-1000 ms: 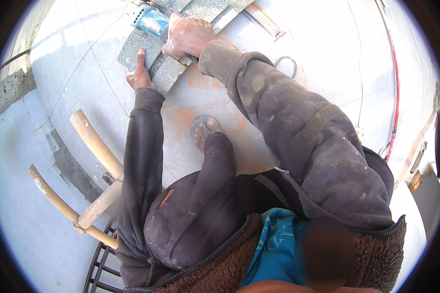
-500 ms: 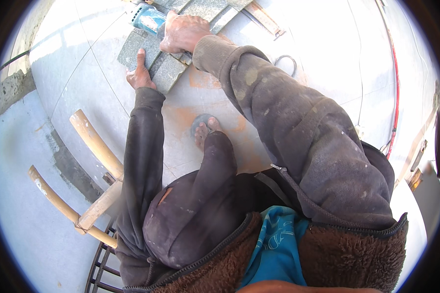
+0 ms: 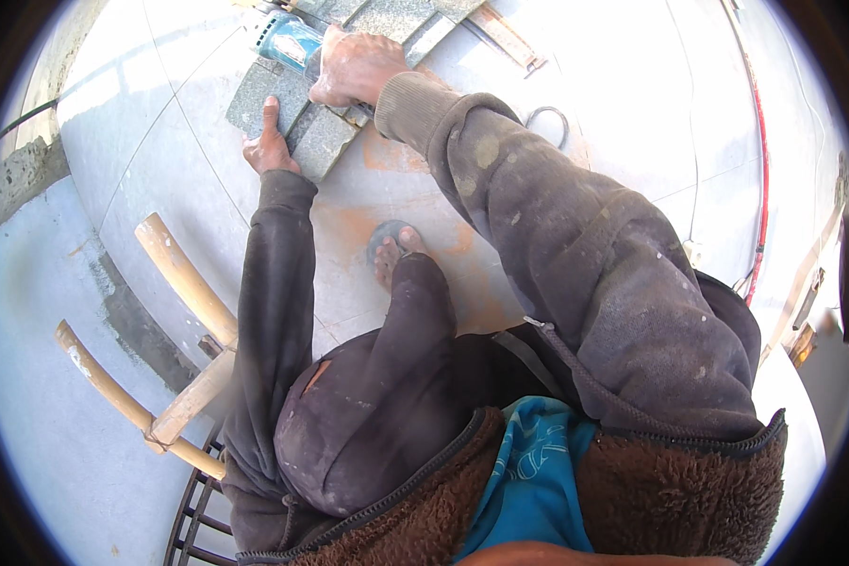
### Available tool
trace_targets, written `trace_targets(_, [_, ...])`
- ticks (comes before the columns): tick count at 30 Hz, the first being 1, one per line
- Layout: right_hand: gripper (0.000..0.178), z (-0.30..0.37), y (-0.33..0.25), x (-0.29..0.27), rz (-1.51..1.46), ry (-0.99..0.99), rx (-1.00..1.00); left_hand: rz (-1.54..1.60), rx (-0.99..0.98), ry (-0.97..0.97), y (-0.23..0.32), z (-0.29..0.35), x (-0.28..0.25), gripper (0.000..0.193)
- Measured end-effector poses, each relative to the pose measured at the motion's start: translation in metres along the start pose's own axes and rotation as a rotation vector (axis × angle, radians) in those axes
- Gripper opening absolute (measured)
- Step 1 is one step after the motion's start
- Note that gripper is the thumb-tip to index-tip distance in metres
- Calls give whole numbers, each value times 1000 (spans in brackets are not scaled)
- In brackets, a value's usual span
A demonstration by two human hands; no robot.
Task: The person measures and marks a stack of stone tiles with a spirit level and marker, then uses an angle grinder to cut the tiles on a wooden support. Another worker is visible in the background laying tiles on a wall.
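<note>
My right hand is wrapped round the body of a teal angle grinder, which lies across the top of some grey stone tiles. The grinder's metal head points to the left, close to the upper edge of the view; its disc cannot be made out. With its thumb on top, my left hand grips the near edge of a grey stone tile; its other fingers are mostly hidden underneath. Another stone tile sits right beside it, under my right wrist.
Wooden poles joined by a crosspiece stand at my left, above a dark metal grate. A red hose and thin cables run along the right. My sandalled foot rests on the pale tiled floor, near orange dust.
The grinder and my right hand have shifted very slightly to the right. My left hand keeps its place on the tile.
</note>
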State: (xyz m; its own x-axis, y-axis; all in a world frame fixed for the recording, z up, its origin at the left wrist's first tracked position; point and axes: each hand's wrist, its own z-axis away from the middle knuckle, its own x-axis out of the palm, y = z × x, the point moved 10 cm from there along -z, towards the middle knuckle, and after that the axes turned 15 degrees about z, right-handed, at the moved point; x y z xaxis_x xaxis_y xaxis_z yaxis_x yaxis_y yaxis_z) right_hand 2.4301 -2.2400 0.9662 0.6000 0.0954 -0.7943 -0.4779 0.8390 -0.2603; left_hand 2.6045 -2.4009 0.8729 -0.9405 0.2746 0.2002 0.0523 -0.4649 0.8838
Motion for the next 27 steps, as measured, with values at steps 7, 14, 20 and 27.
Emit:
trace_targets(7, [70, 12, 5, -2, 0, 30, -33, -4, -19, -5, -2, -2, 0, 73])
trace_targets(14, [68, 8, 2, -2, -35, 21, -16, -15, -4, -28, -4, -5, -2, 73])
trace_targets(20, [69, 1, 3, 2, -36, 6, 13, -20, -29, 9, 1, 5, 2, 72])
trace_targets(27, [72, 2, 2, 1, -20, -19, 19, -33, -10, 10, -3, -3, -4, 74])
